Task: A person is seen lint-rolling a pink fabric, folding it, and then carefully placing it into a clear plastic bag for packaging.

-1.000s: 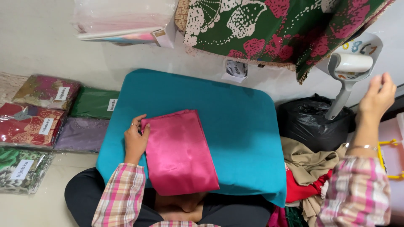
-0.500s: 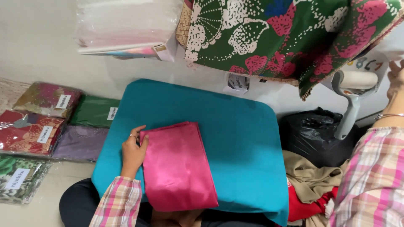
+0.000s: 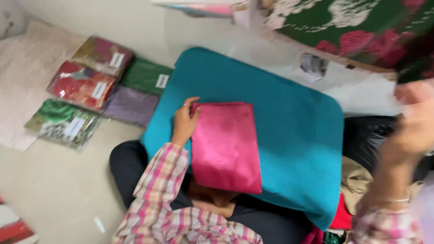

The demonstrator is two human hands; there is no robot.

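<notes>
A folded pink satin cloth lies on a teal padded board resting over my lap. My left hand rests on the cloth's left edge, fingers curled against it. My right hand is raised at the right edge of the head view, blurred, near the hanging green cloth with red flowers. Whether it holds anything cannot be made out.
Several packaged folded fabrics in clear wrap lie on the floor to the left, red, green and purple. A black bag and loose beige and red cloth sit to the right of the board. A white wall runs behind.
The view has swung left and down. My right hand has come away from the white steam iron, which has left the view. My left hand stays on the pink cloth.
</notes>
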